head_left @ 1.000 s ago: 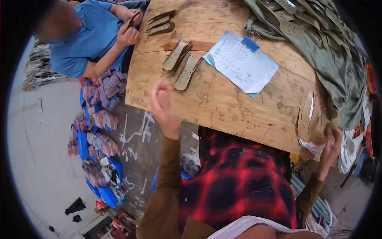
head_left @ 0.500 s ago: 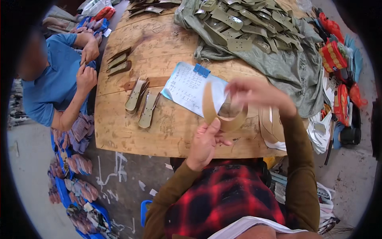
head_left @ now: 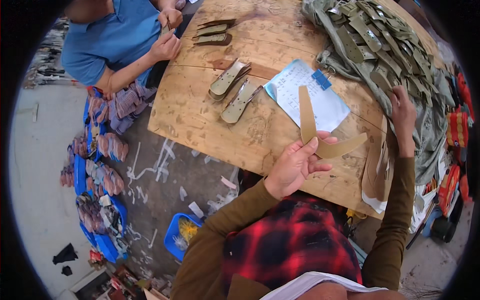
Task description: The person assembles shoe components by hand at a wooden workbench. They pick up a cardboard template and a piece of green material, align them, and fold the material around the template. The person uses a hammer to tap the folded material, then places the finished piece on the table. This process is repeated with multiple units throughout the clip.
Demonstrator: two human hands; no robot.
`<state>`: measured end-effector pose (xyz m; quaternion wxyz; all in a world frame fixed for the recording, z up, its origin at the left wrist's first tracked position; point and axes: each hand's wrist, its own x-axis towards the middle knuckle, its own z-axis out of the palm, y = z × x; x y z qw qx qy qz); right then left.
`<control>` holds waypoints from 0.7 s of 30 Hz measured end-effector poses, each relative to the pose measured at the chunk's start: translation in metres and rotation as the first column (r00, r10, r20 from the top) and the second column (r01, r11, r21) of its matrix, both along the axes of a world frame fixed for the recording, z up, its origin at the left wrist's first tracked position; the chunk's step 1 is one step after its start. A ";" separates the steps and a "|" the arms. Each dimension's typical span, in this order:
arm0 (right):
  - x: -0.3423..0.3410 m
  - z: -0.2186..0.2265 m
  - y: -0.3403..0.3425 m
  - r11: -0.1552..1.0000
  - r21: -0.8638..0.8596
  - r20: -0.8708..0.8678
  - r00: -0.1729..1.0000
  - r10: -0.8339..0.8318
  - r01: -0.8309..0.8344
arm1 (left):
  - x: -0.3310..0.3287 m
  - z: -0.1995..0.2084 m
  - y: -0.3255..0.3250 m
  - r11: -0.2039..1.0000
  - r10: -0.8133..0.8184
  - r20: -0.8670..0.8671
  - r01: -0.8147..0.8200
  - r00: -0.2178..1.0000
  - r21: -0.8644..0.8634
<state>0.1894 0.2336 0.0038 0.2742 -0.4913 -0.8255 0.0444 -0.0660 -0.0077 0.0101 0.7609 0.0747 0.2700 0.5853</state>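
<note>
My left hand [head_left: 296, 164] pinches a tan curved strip [head_left: 308, 115] between thumb and fingers, at the fold where its two arms spread into a V over the table's near side. At the right, my right hand [head_left: 404, 116] is closed at the edge of a heap of olive shoe shank boards [head_left: 395, 47]. Its fingertips grip the end of one olive shank board [head_left: 381, 81]; part of the fingers is hidden. The heap lies on a grey-green woven sack [head_left: 327, 62]. More tan strips [head_left: 372, 170] lie on the table below my right forearm.
On the wooden table [head_left: 200, 120] lie a handwritten sheet [head_left: 300, 95] with a blue binder clip [head_left: 321, 79] and small stacks of shank boards [head_left: 242, 101]. A co-worker in a blue shirt [head_left: 135, 35] works at the left. Blue bins [head_left: 175, 235] stand on the floor.
My right hand has left the tan strip and moved right to the olive heap. The strip has opened from a loop into a V. The view has turned, shifting the table.
</note>
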 end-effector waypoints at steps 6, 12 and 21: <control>0.010 0.052 -0.056 0.933 -0.294 0.051 0.971 0.232 -0.207 | 0.009 0.002 0.009 0.995 0.099 0.022 -0.100 0.995 0.025; -0.027 0.043 -0.070 0.948 -0.248 -0.187 0.970 0.155 -0.199 | 0.009 0.011 0.005 0.983 0.176 0.230 -0.159 0.957 -0.091; -0.023 -0.025 -0.091 0.944 -0.323 -0.297 0.954 -0.038 -0.063 | 0.003 0.016 -0.001 0.979 0.194 0.252 -0.172 0.948 -0.108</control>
